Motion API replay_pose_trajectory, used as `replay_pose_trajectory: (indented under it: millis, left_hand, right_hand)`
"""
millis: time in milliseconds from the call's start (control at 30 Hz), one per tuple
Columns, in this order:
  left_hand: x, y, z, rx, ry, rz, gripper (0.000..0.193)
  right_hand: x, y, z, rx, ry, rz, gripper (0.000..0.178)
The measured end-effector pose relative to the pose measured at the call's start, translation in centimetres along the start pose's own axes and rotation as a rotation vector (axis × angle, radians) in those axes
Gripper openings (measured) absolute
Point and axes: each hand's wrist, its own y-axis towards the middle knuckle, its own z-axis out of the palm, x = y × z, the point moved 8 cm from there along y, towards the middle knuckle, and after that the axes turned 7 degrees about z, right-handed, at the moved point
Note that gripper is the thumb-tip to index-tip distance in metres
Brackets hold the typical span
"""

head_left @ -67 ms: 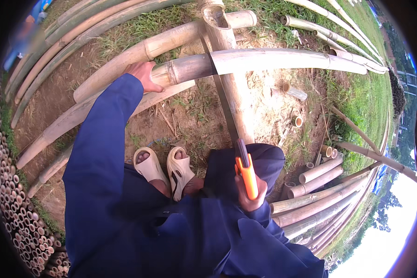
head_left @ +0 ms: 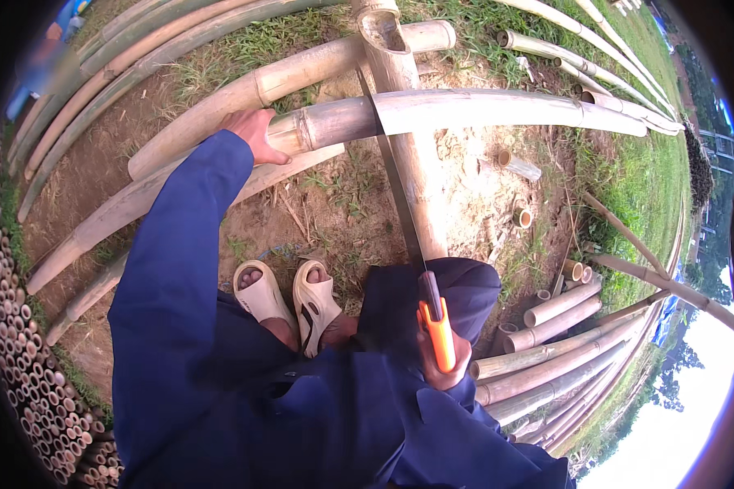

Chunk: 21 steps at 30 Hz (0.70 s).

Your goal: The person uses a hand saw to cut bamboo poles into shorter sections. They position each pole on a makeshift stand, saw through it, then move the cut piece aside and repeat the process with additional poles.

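Note:
A long bamboo pole (head_left: 481,108) lies across a thick bamboo support (head_left: 416,175) in front of me. Left of that support, my left hand (head_left: 258,134) is wrapped over the pole beside a node, thumb on the near side. My right hand (head_left: 447,359) grips the orange handle of a hand saw (head_left: 401,200) near my knee. The saw's long dark blade runs forward across the pole, just left of the support. Its edge meets the pole; how deep the cut goes I cannot tell.
Another thick bamboo pole (head_left: 302,69) lies beyond. Short offcuts (head_left: 519,165) rest on the ground to the right, near stacked bamboo lengths (head_left: 567,318). Many cut tubes (head_left: 37,383) are piled at far left. My sandalled feet (head_left: 314,301) are below the pole. A person (head_left: 45,69) is at upper left.
My right hand and the saw have drawn back toward me, so the handle sits lower. My left hand keeps its place on the bamboo pole.

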Motion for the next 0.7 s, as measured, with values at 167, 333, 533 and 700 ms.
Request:
replay_pose_trajectory:
  millis: [167, 333, 533, 700]
  left_hand:
    - [-1.2, 0.3, 0.6, 0.029, 0.049, -0.030, 0.099]
    - [0.6, 0.2, -0.5, -0.034, 0.098, -0.024, 0.101]
    - [-1.1, 0.3, -0.6, 0.003, 0.084, -0.045, 0.101]
    - [-0.4, 0.1, -0.5, -0.080, 0.049, 0.003, 0.100]
  right_hand:
    - [-0.3, 10.7, 5.0, 0.026, 0.082, 0.070, 0.012]
    - [-2.0, 6.0, 3.7, 0.076, 0.145, 0.126, 0.014]
    - [-2.8, 1.1, 0.1, 0.018, 0.032, 0.005, 0.027]
    - [-0.5, 13.7, 6.6, 0.049, 0.183, 0.015, 0.015]
